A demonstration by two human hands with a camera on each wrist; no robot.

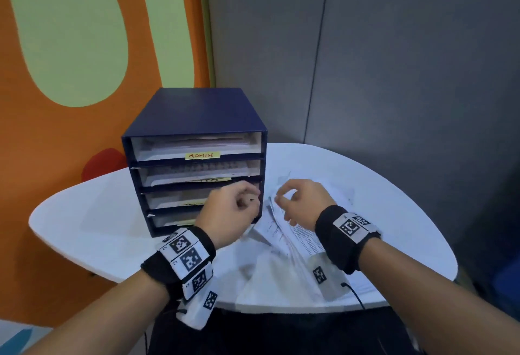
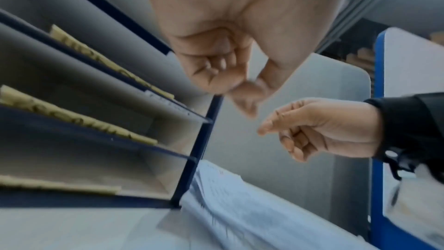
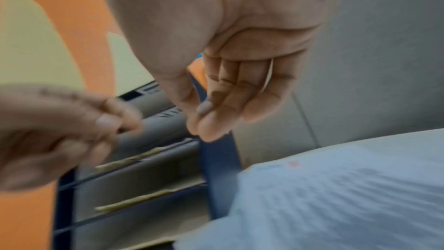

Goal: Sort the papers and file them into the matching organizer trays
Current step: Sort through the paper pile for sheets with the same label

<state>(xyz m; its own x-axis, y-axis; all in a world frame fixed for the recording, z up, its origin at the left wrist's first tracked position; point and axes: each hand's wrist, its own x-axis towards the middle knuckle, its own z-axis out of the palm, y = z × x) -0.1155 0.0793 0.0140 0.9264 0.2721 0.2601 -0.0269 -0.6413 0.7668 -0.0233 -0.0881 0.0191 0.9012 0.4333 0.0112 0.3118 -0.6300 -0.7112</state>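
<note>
A navy organizer (image 1: pixel 194 118) with several stacked trays stands on the white table (image 1: pixel 98 214); its top tray bears a yellow ADMIN label (image 1: pixel 201 155). Each tray holds sheets. A loose pile of printed papers (image 1: pixel 284 231) lies just right of it. My left hand (image 1: pixel 247 200) hovers before the organizer's lower right corner, fingers curled into the palm, thumb against the index, holding nothing (image 2: pixel 242 86). My right hand (image 1: pixel 281 200) hangs a little above the pile with fingers curled and thumb at the fingertips (image 3: pixel 204 121), gripping no sheet; the left wrist view shows air between it (image 2: pixel 276 134) and the papers (image 2: pixel 240 206).
Grey partition walls stand close behind and to the right of the table, an orange and green wall to the left. Bare tabletop lies left of the organizer. The table's front edge is near my body. A small marker card (image 1: pixel 319 274) with a black cable rests on the pile.
</note>
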